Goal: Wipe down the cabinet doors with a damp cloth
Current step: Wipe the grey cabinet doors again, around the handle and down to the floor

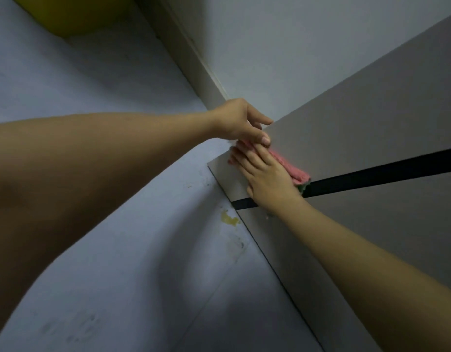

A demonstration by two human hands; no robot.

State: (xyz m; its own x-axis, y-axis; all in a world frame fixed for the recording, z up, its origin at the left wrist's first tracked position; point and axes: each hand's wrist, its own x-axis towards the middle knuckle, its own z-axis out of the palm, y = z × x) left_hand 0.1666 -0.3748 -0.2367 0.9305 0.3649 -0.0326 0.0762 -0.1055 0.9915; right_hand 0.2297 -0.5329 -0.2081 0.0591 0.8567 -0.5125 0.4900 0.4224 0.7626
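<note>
mid-wipe on the upper cabinet door [359, 102] — right hand [267, 179] flat, fingers straight, pressing the pink cloth [293, 168] beneath its palm, left hand [241, 120] pinching the door's corner edge just above — next i'd guess drag the cloth along that edge.

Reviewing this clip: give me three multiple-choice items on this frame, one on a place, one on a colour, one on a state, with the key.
1. Where does the cloth lie?
A. On the floor
B. Against the cabinet door, near its corner
C. Over a forearm

2. What is the cloth's main colour?
A. Pink
B. Blue
C. White

3. How does the right hand meet the cloth?
A. Clenched in a fist
B. Apart from it
C. Fingers straight, pressing it flat

Key: B, it sits on the grey panel above the dark gap; A, pink with a green edge; C, the fingers lie extended.
</note>
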